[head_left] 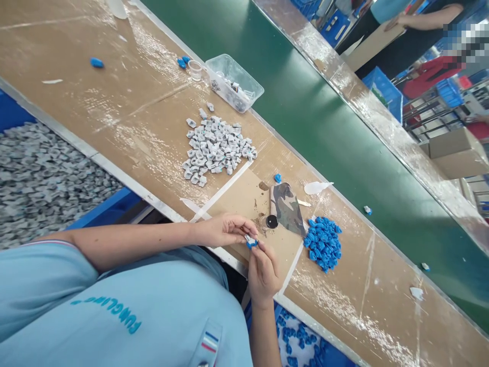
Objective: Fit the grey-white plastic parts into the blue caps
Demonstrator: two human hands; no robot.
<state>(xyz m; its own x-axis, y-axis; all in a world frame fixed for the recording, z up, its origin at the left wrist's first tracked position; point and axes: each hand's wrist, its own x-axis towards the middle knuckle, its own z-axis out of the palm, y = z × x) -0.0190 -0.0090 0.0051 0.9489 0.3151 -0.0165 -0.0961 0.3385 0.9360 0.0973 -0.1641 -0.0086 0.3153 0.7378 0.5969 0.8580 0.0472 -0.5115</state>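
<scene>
Close to my body, at the table's near edge, both hands meet around a small grey-and-blue plastic piece [251, 241]. My left hand [231, 230] pinches its grey upper side from the left. From below, my right hand [263, 267] grips the blue side between thumb and fingers. Just beyond them stands a small cup with dark contents [271, 221], beside a camouflage-patterned cloth [286, 206]. A heap of grey plastic parts [217, 145] lies farther up the table, and a pile of blue plastic parts [323, 243] lies to the right.
A clear plastic tub [235, 84] with small parts stands by the green conveyor belt [305, 92]. White squeeze bottle [318, 188] lies near the belt. A blue bin of grey parts [46, 178] sits at left, another with blue parts [298, 336] below. Another person [420, 25] stands across the belt.
</scene>
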